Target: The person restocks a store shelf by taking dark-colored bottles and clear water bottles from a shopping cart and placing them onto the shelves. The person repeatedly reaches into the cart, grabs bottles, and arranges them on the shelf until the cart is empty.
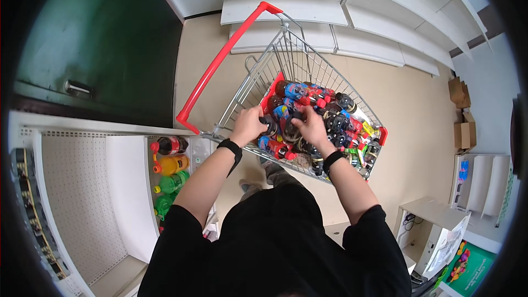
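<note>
A wire shopping cart [330,66] with a red handle stands before me, heaped with bottles of dark drink and other packs. My left hand [248,125] grips a dark bottle [270,126] by its black cap end, over the cart's near side. My right hand [310,126] is closed around the black cap end of another dark bottle [291,133], just right of the first. Red-capped bottles with blue and red labels lie around both hands, one red-capped bottle [274,147] below them. Smaller black-capped bottles [336,123] and a yellow-green pack [368,128] lie towards the cart's right end.
White shelving [284,8] runs behind the cart. At left are a dark green door [103,41] and a white shelf unit [128,189], beside large bottles of orange [173,165] and green [173,182] drink. Cardboard boxes [465,134] and a white cabinet [433,218] stand at right.
</note>
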### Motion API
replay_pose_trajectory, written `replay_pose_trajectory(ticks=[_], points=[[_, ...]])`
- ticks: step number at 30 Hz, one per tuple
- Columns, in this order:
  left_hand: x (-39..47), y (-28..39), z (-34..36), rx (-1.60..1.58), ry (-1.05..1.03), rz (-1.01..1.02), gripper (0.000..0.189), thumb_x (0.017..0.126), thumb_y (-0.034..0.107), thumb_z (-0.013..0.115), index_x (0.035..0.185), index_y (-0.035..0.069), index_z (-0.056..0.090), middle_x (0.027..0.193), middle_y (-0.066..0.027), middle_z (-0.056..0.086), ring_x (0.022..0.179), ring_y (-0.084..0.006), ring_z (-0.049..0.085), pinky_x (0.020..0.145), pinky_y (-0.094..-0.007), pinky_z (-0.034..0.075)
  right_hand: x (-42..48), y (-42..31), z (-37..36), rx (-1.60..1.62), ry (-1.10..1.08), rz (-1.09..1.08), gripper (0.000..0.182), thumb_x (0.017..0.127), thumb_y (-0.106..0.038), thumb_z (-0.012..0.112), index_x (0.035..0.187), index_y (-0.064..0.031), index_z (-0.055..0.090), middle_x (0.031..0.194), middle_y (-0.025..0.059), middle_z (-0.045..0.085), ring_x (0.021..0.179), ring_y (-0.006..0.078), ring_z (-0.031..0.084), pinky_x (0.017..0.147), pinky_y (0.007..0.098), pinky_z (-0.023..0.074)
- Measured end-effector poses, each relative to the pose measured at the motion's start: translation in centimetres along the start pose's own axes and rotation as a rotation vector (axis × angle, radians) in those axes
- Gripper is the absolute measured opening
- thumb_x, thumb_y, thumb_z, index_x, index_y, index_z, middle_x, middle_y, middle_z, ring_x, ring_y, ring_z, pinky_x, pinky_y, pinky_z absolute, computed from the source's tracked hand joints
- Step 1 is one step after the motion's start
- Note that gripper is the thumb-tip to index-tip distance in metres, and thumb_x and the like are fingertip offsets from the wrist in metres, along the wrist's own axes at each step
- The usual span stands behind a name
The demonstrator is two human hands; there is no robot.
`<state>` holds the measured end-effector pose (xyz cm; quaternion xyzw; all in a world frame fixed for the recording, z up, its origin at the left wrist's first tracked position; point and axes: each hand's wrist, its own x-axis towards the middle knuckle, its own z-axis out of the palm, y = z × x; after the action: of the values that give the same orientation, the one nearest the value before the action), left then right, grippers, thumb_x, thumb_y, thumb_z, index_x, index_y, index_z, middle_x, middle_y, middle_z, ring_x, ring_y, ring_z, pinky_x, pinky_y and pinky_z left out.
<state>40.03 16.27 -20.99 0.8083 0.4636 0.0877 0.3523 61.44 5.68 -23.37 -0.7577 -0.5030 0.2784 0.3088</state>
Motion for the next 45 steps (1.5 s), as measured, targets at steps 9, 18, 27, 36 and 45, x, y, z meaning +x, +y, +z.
replay_pose_trajectory(ticks=[9, 18, 27, 36, 45], points=[[1.7, -6.2, 5.1, 0.189, -0.017, -0.107, 0.035, 0.076, 0.008, 0.074, 0.110, 0.005, 0.065, 0.101, -0.0229, 0.069, 0.096, -0.0411, 0.067, 0.086, -0.0503, 0.055, 4.1, 0.2, 6.9, -0.166, -0.150, 0.275, 0.048, 0.088, -0.032, 0.072, 0.122, -0.0017, 0.057, 0.106, 0.0246, 0.070, 0.102, 0.0417, 0.067, 0.088, 0.0499, 0.0528], [-1.1, -4.2, 0.9, -0.161, 0.052, 0.050, 0.044, 0.082, 0.016, 0.068, 0.123, 0.003, 0.063, 0.111, -0.0220, 0.069, 0.105, -0.0381, 0.067, 0.092, -0.0468, 0.053, 10.2, -7.8, 5.9, 0.125, -0.059, -0.396, 0.029, 0.089, -0.008, 0.062, 0.117, -0.0021, 0.060, 0.107, 0.0191, 0.067, 0.098, 0.0334, 0.067, 0.086, 0.0415, 0.0538], [-20.5, 4.4, -31.8, 0.118, 0.850, 0.156, 0.023, 0.085, 0.007, 0.060, 0.106, 0.001, 0.068, 0.098, -0.0130, 0.071, 0.092, -0.0228, 0.070, 0.080, -0.0366, 0.055, 3.9, -46.2, 0.5, 0.613, -0.333, -1.162, 0.021, 0.094, -0.007, 0.060, 0.115, -0.0027, 0.061, 0.101, 0.0029, 0.065, 0.083, 0.0104, 0.060, 0.075, 0.0263, 0.0496], [-43.6, 6.2, -48.4, 0.872, 1.345, -0.562, 0.046, 0.086, 0.024, 0.064, 0.128, 0.007, 0.062, 0.121, -0.0198, 0.062, 0.106, -0.0307, 0.063, 0.093, -0.0402, 0.051, -5.1, -68.7, 7.6, 0.415, -0.669, -1.357, 0.039, 0.090, -0.016, 0.066, 0.126, -0.0037, 0.059, 0.109, 0.0048, 0.062, 0.081, 0.0117, 0.062, 0.069, 0.0277, 0.0510], [-47.9, 2.7, -50.4, 0.703, 1.297, -0.845, 0.063, 0.088, 0.029, 0.069, 0.142, 0.002, 0.050, 0.134, -0.0237, 0.057, 0.113, -0.0359, 0.064, 0.098, -0.0403, 0.051, -11.7, -75.1, 14.8, 0.353, -0.332, -1.541, 0.052, 0.091, -0.024, 0.069, 0.136, -0.0038, 0.054, 0.134, 0.0171, 0.060, 0.099, 0.0268, 0.068, 0.086, 0.0379, 0.0550]])
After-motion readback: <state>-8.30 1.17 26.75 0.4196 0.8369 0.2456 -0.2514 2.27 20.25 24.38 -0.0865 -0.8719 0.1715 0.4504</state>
